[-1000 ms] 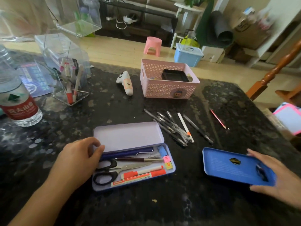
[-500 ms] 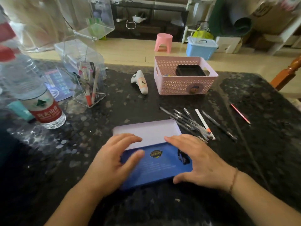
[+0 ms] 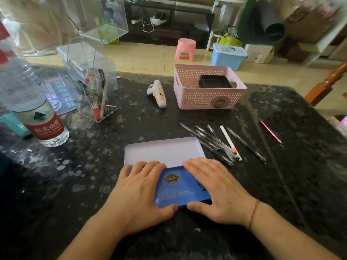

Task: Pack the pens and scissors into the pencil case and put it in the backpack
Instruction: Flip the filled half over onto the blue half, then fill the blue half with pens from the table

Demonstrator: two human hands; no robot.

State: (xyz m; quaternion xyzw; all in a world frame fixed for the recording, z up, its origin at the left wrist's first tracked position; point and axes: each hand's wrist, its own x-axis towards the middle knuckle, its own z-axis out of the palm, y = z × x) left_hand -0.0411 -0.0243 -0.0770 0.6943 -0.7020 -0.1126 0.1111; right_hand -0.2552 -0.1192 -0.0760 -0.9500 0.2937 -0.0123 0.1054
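The pencil case's blue lid (image 3: 178, 186) lies over its lower half on the dark stone table (image 3: 300, 175). The lavender hinged panel (image 3: 163, 152) lies flat behind it. My left hand (image 3: 139, 194) and my right hand (image 3: 219, 188) press on the lid's two ends, fingers over the far edge and thumbs at the near edge. The scissors and the pens inside are hidden under the lid. A loose pile of black pens (image 3: 212, 139) with one white pen (image 3: 230, 141) lies just right of the case. No backpack is in view.
A red pencil (image 3: 271, 135) lies further right. A pink basket (image 3: 199, 100) and a white controller (image 3: 157, 94) sit behind the case. A clear pen holder (image 3: 93, 102) and a water bottle (image 3: 37, 113) stand at the left.
My right hand carried the blue lid from the right side onto the open case, covering the scissors and pens. Both hands now press on it, thumbs curled at the near edge.
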